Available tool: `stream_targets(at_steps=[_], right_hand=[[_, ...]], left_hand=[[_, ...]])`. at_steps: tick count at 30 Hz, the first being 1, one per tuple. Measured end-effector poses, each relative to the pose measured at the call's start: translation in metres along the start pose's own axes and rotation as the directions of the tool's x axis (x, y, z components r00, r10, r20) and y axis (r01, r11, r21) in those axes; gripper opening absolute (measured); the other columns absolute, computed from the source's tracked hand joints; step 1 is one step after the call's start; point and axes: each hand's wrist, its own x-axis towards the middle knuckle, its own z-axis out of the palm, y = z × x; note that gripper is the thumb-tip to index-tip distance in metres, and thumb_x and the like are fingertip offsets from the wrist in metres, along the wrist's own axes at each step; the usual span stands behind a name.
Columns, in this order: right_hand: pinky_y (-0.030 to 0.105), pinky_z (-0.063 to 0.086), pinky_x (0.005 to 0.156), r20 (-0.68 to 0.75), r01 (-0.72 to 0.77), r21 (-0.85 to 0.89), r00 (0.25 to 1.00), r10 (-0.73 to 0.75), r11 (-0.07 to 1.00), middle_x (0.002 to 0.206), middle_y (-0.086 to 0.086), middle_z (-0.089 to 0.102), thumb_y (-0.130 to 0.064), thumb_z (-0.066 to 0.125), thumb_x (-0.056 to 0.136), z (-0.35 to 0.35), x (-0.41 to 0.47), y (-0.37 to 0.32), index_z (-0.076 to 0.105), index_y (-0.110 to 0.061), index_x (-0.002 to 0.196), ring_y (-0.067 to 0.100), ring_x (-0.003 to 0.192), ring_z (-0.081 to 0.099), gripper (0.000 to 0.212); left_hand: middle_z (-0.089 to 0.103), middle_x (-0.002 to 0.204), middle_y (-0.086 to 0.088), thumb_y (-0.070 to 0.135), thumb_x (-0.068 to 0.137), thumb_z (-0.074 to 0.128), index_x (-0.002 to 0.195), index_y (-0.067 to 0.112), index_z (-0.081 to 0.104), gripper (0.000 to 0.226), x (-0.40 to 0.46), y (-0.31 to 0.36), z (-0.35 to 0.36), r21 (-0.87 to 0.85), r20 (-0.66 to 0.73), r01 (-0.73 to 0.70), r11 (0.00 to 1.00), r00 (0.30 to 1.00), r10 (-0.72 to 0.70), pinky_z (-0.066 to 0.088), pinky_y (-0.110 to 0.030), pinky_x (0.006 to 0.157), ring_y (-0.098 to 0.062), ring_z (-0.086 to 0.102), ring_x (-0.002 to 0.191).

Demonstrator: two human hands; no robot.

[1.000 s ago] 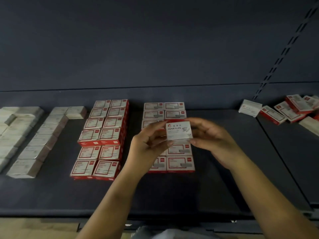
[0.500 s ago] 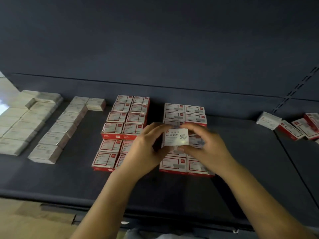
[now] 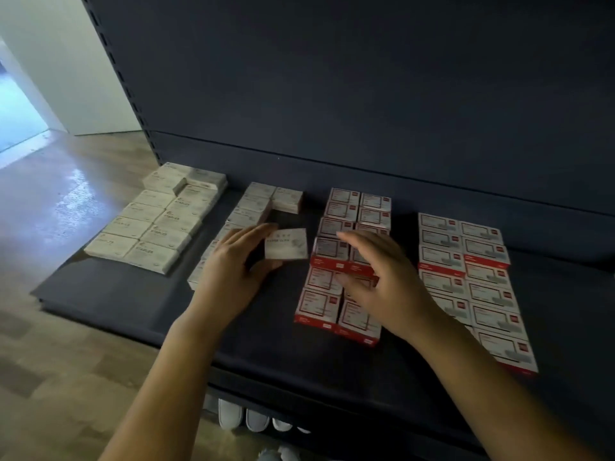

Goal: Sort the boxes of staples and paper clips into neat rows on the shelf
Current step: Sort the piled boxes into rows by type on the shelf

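While the left hand pinches a small white paper clips box between thumb and fingers, holding it up just above the dark shelf, the right hand hangs loose beside it, fingers spread and relaxed with nothing in them, over the red and white boxes. The held box sits in the gap between that red block and a single-file column of white boxes on the left, which has one extra box next to it at the back. Further left there's a tidy two-wide block of white staples boxes near the shelf's left edge. On the far right, another two-wide block of red and white boxes runs front to back, apart from the middle block. Wooden floor off to the left, and pale shoes show under the shelf's front lip.
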Motion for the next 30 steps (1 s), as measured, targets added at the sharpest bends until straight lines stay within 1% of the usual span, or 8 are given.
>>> stream_targets(at_steps=[4,8,11,14,18,23,26,30], right_hand=[[0.006,0.020,0.098,0.026,-0.025,0.014,0.999,0.024,1.000,0.128,-0.002,0.051,-0.016,0.067,0.083,0.022,0.006,-0.007,0.048,-0.014,0.133,-0.002,0.118,0.033,0.053],[0.002,0.021,0.099,0.035,-0.008,0.034,0.999,0.007,0.999,0.123,-0.007,0.051,-0.022,0.059,0.081,0.030,0.012,-0.013,0.051,-0.016,0.130,-0.002,0.117,0.035,0.050],[0.016,0.028,0.098,0.018,-0.004,-0.012,1.000,0.004,1.000,0.121,-0.001,0.056,-0.024,0.056,0.081,0.036,0.015,-0.013,0.056,-0.014,0.126,0.006,0.115,0.039,0.046],[0.039,0.041,0.091,-0.054,0.013,-0.226,0.998,-0.026,0.974,0.114,0.004,0.061,-0.023,0.057,0.078,0.043,0.016,-0.009,0.064,-0.013,0.114,0.015,0.112,0.040,0.038],[0.052,0.042,0.087,-0.085,-0.046,-0.343,0.996,0.018,0.938,0.116,0.008,0.060,-0.010,0.070,0.069,0.052,0.016,-0.006,0.070,-0.013,0.100,0.023,0.115,0.037,0.031],[0.048,0.039,0.087,-0.089,-0.072,-0.367,0.995,0.042,0.927,0.116,0.006,0.060,-0.008,0.077,0.065,0.048,0.014,-0.002,0.071,-0.014,0.096,0.022,0.116,0.035,0.033],[0.042,0.034,0.084,-0.107,-0.072,-0.361,0.994,0.036,0.930,0.114,0.006,0.061,-0.013,0.067,0.069,0.045,0.015,0.001,0.071,-0.015,0.095,0.021,0.116,0.035,0.026],[0.042,0.035,0.085,-0.129,-0.078,-0.343,0.991,0.035,0.936,0.115,0.004,0.060,-0.024,0.047,0.077,0.043,0.013,0.005,0.070,-0.016,0.096,0.020,0.117,0.036,0.031]], left_hand=[[0.062,0.122,-0.009,0.022,0.078,0.070,0.122,0.011,0.061,0.046,-0.003,-0.038,0.006,0.199,0.128,-0.024,0.980,0.992,-0.001,0.036,-0.044,0.100,-0.032,0.051,0.119],[0.056,0.131,-0.007,0.011,0.083,0.068,0.115,0.012,0.066,0.032,0.005,-0.047,0.015,0.265,0.227,-0.050,0.963,0.974,-0.012,0.008,-0.048,0.111,-0.032,0.026,0.139],[0.039,0.146,0.004,0.018,0.093,0.053,0.126,0.025,0.058,0.035,0.018,-0.044,0.019,0.378,0.302,-0.090,0.922,0.953,-0.031,-0.006,-0.047,0.113,-0.022,0.000,0.144],[0.028,0.151,0.009,0.019,0.094,0.046,0.126,0.032,0.056,0.036,0.041,-0.040,0.026,0.461,0.359,-0.129,0.878,0.932,-0.052,-0.006,-0.049,0.114,-0.019,-0.009,0.144],[0.025,0.152,0.008,0.013,0.094,0.043,0.129,0.027,0.054,0.039,0.074,-0.039,0.038,0.512,0.362,-0.111,0.852,0.927,-0.097,-0.003,-0.048,0.115,-0.018,-0.005,0.144],[0.038,0.146,0.005,0.013,0.094,0.041,0.131,0.022,0.052,0.040,0.099,-0.047,0.045,0.540,0.319,-0.083,0.838,0.941,-0.112,-0.001,-0.045,0.116,-0.017,-0.002,0.144],[0.036,0.147,-0.005,0.014,0.093,0.045,0.133,0.020,0.049,0.041,0.108,-0.054,0.046,0.544,0.268,-0.030,0.839,0.953,-0.139,0.002,-0.043,0.115,-0.016,0.001,0.144],[0.057,0.124,-0.007,0.009,0.090,0.046,0.114,0.013,0.060,0.028,0.108,-0.048,0.046,0.535,0.255,0.025,0.844,0.948,-0.190,0.034,-0.034,0.099,-0.027,0.047,0.121]])
